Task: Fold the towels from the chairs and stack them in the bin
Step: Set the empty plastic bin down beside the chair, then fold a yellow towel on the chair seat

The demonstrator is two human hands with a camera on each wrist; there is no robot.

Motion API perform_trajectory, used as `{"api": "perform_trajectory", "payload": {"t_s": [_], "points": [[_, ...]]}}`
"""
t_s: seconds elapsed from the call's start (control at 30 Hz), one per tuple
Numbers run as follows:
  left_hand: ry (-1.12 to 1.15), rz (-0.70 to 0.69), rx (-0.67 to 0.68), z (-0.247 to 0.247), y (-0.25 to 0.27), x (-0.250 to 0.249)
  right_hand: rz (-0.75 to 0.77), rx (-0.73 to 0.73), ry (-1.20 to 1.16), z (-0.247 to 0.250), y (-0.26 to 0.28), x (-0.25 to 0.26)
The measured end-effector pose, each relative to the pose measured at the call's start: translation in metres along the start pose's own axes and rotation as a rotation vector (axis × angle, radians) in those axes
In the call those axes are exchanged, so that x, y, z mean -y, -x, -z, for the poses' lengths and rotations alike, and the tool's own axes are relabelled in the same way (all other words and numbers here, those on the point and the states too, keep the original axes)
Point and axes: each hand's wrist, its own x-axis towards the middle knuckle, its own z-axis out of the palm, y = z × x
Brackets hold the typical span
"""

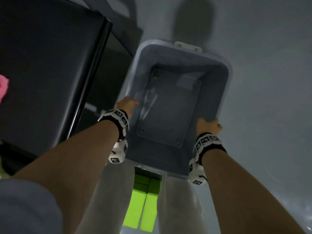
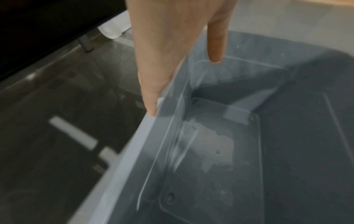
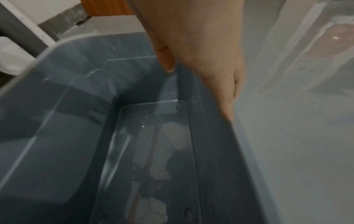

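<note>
Translucent blue-grey plastic bin (image 1: 224,68), rectangular, rounded corners, nothing inside it — held in front of the person above a pale grey floor (image 1: 270,98), long axis running away from the body. A white latch handle (image 1: 188,45) sits on its far short rim. The bin's clear bottom shows the floor through it in both wrist views.

Left hand (image 1: 126,105): grips the left long rim, thumb down inside the wall, remaining fingers (image 2: 151,97) curled along the outside of the rim.

Right hand (image 1: 208,126): grips the right long rim the same way — thumb inside, fingers (image 3: 226,97) wrapped along the outer edge.

Both wrists carry white bands with black square markers (image 1: 118,122).

Pink towel (image 1: 3,88): only a small bunched part visible at the far left edge of the head view, well apart from the bin; what it rests on cannot be told.

Black flat-topped furniture (image 1: 50,65): to the left of the bin, near its left wall.

Bright green slippers (image 1: 140,208): on the person's feet, below the bin's near end, between light-coloured trouser legs (image 1: 108,200).
</note>
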Motion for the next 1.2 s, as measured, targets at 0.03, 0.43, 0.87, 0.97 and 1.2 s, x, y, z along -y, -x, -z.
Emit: {"api": "perform_trajectory", "payload": {"t_s": [0.03, 0.43, 0.87, 0.97, 1.2], "points": [[-0.013, -0.013, 0.001, 0.002, 0.016, -0.007, 0.021, 0.017, 0.015, 0.000, 0.007, 0.003], [0.273, -0.072, -0.052, 0.038, 0.086, 0.011, 0.319, 0.222, 0.266, -0.018, 0.129, 0.033], [0.500, -0.042, 0.071, 0.227, 0.112, 0.064, 0.444, 0.418, 0.299, -0.122, 0.345, 0.093], [0.554, -0.014, 0.029, 0.274, 0.105, 0.079, 0.496, 0.427, 0.311, -0.161, 0.374, 0.103], [0.552, -0.021, -0.081, 0.352, 0.080, 0.125, 0.628, 0.495, 0.433, -0.227, 0.447, 0.127]]}}
